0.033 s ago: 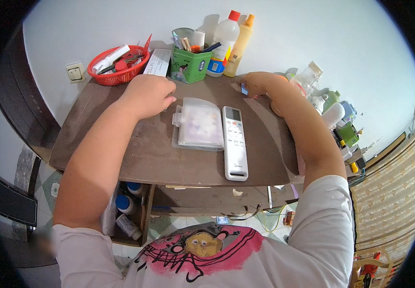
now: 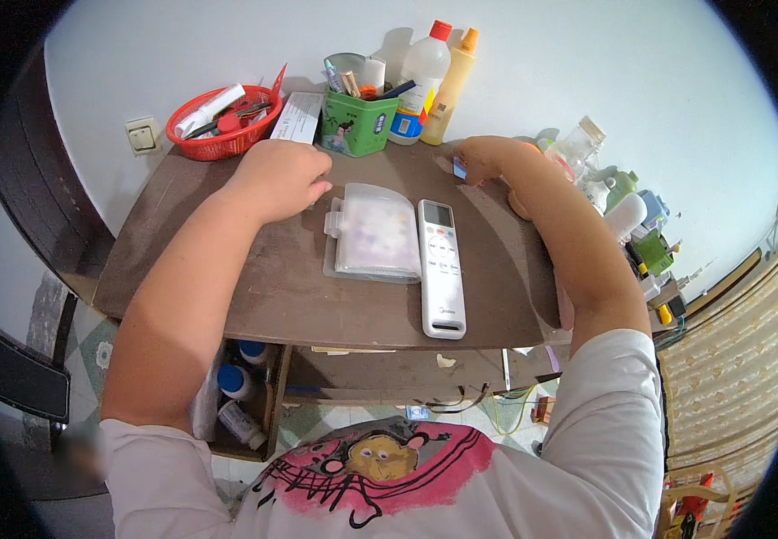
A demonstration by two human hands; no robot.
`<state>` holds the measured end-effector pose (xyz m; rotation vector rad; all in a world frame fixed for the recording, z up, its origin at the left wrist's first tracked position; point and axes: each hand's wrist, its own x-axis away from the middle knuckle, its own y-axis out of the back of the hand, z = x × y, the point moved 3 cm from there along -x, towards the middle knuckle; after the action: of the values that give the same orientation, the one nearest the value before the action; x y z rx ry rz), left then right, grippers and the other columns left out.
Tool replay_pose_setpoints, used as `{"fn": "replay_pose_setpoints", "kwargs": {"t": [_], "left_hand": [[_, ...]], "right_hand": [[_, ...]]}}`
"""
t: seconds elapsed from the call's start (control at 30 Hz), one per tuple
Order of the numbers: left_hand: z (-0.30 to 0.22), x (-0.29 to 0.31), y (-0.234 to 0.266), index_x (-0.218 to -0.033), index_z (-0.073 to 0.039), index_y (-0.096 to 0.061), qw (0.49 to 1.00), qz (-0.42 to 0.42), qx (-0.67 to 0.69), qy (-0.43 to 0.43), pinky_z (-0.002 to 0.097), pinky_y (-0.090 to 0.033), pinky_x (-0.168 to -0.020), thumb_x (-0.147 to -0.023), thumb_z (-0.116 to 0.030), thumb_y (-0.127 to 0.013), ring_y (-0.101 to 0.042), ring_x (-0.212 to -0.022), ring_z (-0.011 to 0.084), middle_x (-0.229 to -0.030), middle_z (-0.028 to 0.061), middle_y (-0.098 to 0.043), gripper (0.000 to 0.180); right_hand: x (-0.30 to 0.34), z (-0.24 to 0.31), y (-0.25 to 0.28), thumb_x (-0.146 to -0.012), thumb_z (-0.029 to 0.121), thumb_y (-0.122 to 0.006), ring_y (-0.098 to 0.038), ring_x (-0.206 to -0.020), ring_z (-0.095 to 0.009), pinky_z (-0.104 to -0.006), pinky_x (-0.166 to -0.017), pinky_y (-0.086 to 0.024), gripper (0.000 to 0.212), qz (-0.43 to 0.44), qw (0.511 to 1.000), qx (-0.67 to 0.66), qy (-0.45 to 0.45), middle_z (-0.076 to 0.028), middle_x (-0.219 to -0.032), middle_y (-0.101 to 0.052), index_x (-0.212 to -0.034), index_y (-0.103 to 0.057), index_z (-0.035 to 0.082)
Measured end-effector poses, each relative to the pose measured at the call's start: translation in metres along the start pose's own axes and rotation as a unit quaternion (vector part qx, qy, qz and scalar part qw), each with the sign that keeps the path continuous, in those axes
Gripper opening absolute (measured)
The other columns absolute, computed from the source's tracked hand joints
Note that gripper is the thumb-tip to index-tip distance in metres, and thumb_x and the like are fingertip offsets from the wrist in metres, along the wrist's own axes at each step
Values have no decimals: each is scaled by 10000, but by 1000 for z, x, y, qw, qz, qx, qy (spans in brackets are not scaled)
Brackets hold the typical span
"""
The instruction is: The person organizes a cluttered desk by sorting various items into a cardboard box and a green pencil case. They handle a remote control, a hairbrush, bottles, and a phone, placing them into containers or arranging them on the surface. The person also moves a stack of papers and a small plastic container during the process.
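Observation:
My left hand (image 2: 283, 177) is on the brown desk (image 2: 254, 296), just in front of a white box (image 2: 300, 115). Its fingers curl inward with the thumb a little apart, and whatever lies under them is hidden. At the far right of the desk, my right hand (image 2: 488, 160) is closed beside a small flat blue piece (image 2: 459, 168) that shows at its fingertips and seems gripped there. Between my arms lie a translucent plastic sleeve case (image 2: 375, 235) with a snap tab and, touching its right side, a white remote control (image 2: 443, 274).
Along the wall stand a red basket (image 2: 227, 142) of small items, a green pen holder (image 2: 355, 126), a red-capped bottle (image 2: 423, 76) and a yellow bottle (image 2: 452, 85). Jars and bottles crowd beyond my right arm. Below, an open drawer (image 2: 272, 404) holds blue-capped bottles.

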<state>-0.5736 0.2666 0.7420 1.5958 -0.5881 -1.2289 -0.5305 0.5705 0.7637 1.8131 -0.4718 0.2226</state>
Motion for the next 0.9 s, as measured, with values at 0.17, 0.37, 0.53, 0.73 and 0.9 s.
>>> {"fn": "replay_pose_setpoints", "kwargs": {"t": [0.17, 0.37, 0.53, 0.73, 0.9], "left_hand": [[-1, 2, 3, -837, -81, -617, 999, 24, -19, 13, 418, -481, -692, -816, -262, -602, -611, -816, 291, -831, 80, -640, 182], [-5, -3, 2, -819, -76, -610, 1000, 10, -15, -11, 427, -479, -694, -818, -275, -598, -612, -824, 302, -831, 96, -636, 200], [-9, 0, 7, -857, -88, -620, 999, 2, -35, -9, 418, -475, -681, -800, -262, -626, -610, -819, 287, -817, 83, -630, 183], [-10, 0, 5, -858, -77, -633, 1000, -15, 13, -9, 400, -471, -678, -785, -234, -639, -612, -788, 291, -815, 91, -635, 173], [-20, -1, 11, -837, -71, -635, 999, -20, 17, -23, 408, -472, -699, -798, -228, -620, -609, -828, 291, -832, 93, -638, 162]], "right_hand": [[0, 8, -6, -683, 124, -677, -615, -897, -312, -402, -792, -486, 388, -70, 995, 36, 56, -158, -933, -645, -1054, -600, 41], [-15, -17, -28, -751, 121, -594, -615, -973, -335, -417, -842, -485, 321, -137, 990, -1, -9, -178, -1044, -640, -1060, -614, 34], [9, 5, -11, -792, 97, -542, -641, -944, -319, -409, -787, -518, 225, -223, 974, 21, -30, -190, -999, -655, -972, -662, 38], [81, 42, 14, -792, 129, -533, -654, -823, -314, -426, -686, -517, 201, -338, 939, 20, -59, -141, -879, -668, -955, -632, 64], [128, 44, -9, -821, 129, -498, -654, -734, -309, -423, -618, -513, 143, -407, 912, -10, -46, -121, -795, -658, -913, -603, 96]]}}
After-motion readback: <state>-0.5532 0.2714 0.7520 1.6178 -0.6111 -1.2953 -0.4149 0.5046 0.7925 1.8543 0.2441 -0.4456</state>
